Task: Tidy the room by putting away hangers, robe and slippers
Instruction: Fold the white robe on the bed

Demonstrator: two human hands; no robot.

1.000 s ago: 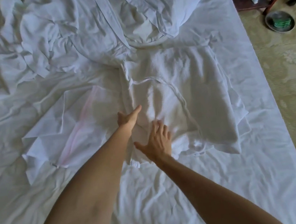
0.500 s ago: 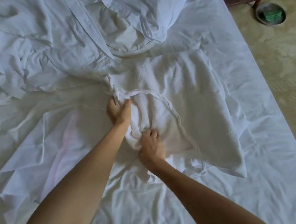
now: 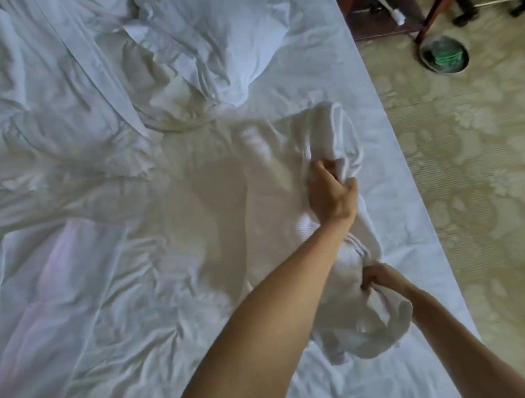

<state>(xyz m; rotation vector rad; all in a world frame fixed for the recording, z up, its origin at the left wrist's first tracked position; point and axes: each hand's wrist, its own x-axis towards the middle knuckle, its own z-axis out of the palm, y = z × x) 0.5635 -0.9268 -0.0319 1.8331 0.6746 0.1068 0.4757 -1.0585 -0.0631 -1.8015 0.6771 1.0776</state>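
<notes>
Clutching the white robe (image 3: 320,147) in both hands above the bed (image 3: 390,159), left grip (image 3: 332,196) clamped on its far bunched end, right grip (image 3: 381,282) pinching the near end

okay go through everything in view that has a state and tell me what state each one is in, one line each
robe: gathered and bunched, gripped at two places, partly lifted off the bed
left hand: fingers curled round the robe's far part
right hand: grips the robe's near part
bed sheet: wrinkled
pillow: rumpled, lying on the bed
bin: on the floor, holds something green
</notes>
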